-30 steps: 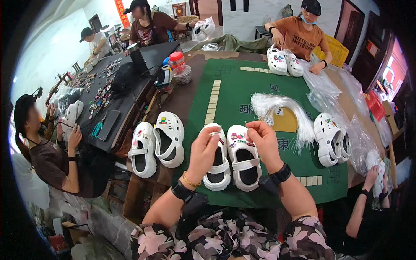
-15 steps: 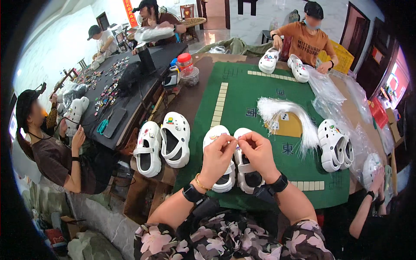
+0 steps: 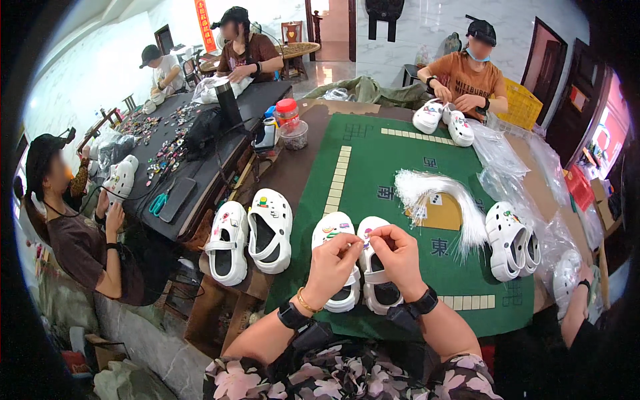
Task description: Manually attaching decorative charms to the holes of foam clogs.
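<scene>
In front of me a pair of white clogs stands side by side on the green mat (image 3: 363, 160), the left clog (image 3: 331, 225) and right clog (image 3: 372, 223) carrying colourful charms on their toes. Above them my left hand (image 3: 332, 263) pinches thumb and forefinger together near the inner edges of the shoes. My right hand (image 3: 398, 258) makes a similar pinch beside it, the fingertips slightly apart. Whatever thin thing the fingers hold is too small to make out. A bundle of thin white plastic strands (image 3: 443, 193) lies beyond my right hand.
More decorated white clogs stand at left (image 3: 270, 230) and at right (image 3: 510, 240). A co-worker across the mat handles another pair (image 3: 443, 123). Clear plastic bags (image 3: 503, 153) line the right side. The dark table (image 3: 180, 180) at left holds loose charms and teal scissors (image 3: 158, 203).
My hands have drawn slightly apart at the fingertips, and the view has shifted a little. The co-worker opposite has brought both hands to the clogs; another has lowered a white bag to the dark table.
</scene>
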